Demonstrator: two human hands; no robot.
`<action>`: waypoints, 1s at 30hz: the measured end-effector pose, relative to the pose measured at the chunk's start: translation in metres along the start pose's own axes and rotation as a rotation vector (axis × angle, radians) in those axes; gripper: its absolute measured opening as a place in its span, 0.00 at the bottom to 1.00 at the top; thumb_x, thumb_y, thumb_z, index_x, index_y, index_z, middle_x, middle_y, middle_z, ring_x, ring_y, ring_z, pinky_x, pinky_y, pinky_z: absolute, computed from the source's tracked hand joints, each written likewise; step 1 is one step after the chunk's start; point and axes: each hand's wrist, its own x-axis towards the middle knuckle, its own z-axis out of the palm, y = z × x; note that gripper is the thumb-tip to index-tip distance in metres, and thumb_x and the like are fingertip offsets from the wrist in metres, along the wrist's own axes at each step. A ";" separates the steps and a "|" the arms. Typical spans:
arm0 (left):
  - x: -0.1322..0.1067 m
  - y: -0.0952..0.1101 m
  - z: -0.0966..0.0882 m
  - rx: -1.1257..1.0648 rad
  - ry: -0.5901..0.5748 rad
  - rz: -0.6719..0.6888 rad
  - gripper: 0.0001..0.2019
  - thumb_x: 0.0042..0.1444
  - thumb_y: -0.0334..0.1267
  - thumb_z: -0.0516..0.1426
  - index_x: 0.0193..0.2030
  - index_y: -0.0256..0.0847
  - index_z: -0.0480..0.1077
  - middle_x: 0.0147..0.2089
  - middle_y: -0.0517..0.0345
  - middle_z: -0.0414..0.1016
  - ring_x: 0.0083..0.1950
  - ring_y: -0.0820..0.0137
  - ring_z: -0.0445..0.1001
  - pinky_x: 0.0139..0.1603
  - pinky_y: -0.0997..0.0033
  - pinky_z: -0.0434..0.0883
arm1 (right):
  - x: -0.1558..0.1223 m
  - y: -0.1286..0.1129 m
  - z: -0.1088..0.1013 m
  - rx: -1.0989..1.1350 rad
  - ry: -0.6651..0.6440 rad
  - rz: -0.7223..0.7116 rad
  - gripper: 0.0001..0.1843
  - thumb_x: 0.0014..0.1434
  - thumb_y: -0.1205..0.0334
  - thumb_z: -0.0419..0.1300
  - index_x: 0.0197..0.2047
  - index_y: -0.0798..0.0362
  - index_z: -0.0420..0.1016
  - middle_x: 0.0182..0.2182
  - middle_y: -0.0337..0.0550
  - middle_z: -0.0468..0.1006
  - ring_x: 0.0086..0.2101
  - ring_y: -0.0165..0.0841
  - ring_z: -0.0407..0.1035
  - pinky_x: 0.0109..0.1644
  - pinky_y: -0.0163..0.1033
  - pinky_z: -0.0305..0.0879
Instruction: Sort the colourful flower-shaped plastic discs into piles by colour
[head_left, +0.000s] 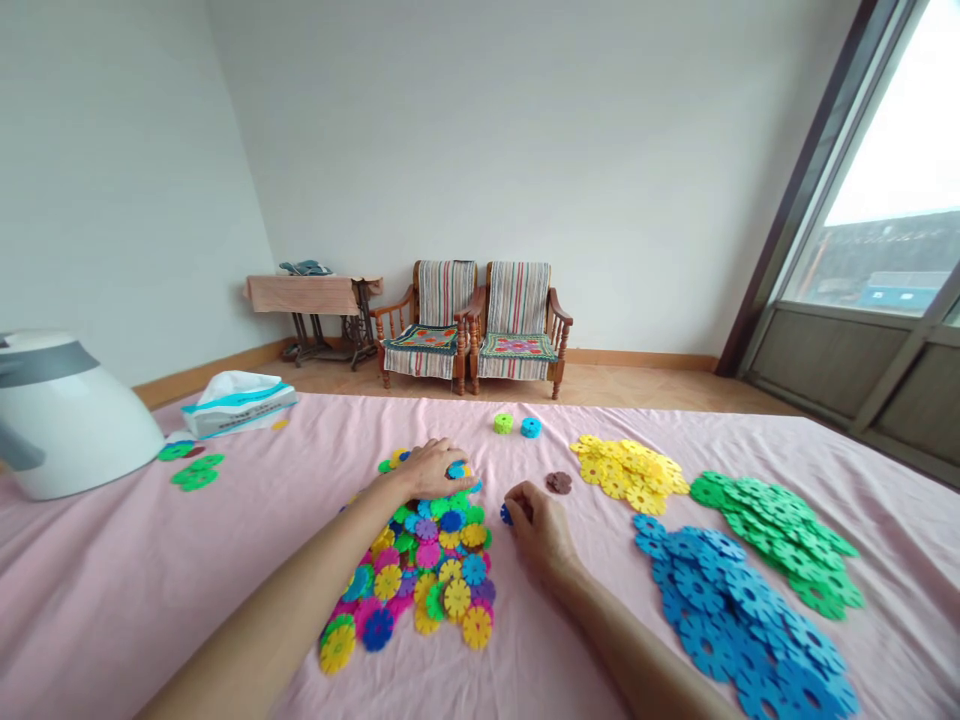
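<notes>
A mixed heap of colourful plastic snowflake discs (427,555) lies on the pink cloth. My left hand (435,472) rests flat over the far end of this heap, its fingers stretched out and no disc gripped. Just right of the heap, my right hand (536,525) pinches a dark blue snowflake disc (506,513) low over the cloth; my fingers partly cover it, and whether it is one disc or a few I cannot tell. Beyond that hand sits a small brown stack of discs (559,483). Farther back stand a lime green stack (503,424) and a light blue stack (531,428).
To the right lie yellow discs (626,472), green discs (776,535) and a large spread of blue discs (739,610). At the left are a white kettle (82,420), a tissue pack (244,408) and loose green discs (199,473). Two wooden chairs (517,345) stand beyond the cloth (225,560).
</notes>
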 end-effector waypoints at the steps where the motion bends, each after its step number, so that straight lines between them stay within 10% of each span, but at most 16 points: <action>1: -0.003 0.002 -0.001 0.000 0.010 0.021 0.28 0.50 0.64 0.48 0.48 0.49 0.69 0.47 0.53 0.68 0.50 0.60 0.67 0.48 0.64 0.64 | 0.000 0.000 0.000 0.001 0.000 -0.001 0.08 0.55 0.63 0.50 0.28 0.53 0.67 0.19 0.36 0.69 0.21 0.29 0.62 0.24 0.33 0.51; 16: -0.044 0.018 -0.019 -0.210 -0.045 0.284 0.20 0.51 0.56 0.54 0.43 0.44 0.71 0.41 0.57 0.72 0.42 0.67 0.69 0.43 0.72 0.63 | 0.000 0.002 0.002 0.001 0.012 -0.008 0.07 0.54 0.63 0.50 0.29 0.54 0.67 0.21 0.38 0.72 0.23 0.29 0.65 0.25 0.32 0.54; 25: -0.010 -0.055 0.005 -0.113 0.121 -0.216 0.17 0.59 0.47 0.46 0.47 0.47 0.72 0.50 0.55 0.72 0.53 0.62 0.66 0.53 0.63 0.61 | -0.001 0.004 0.002 -0.017 0.016 -0.007 0.08 0.54 0.63 0.50 0.28 0.53 0.67 0.20 0.37 0.71 0.22 0.29 0.63 0.24 0.32 0.52; 30: -0.017 -0.058 0.015 -0.064 0.122 -0.273 0.19 0.59 0.51 0.45 0.46 0.49 0.72 0.49 0.53 0.70 0.52 0.59 0.65 0.50 0.60 0.62 | 0.000 0.004 0.002 -0.020 0.007 -0.008 0.08 0.54 0.62 0.50 0.28 0.53 0.67 0.21 0.37 0.71 0.22 0.29 0.64 0.24 0.32 0.53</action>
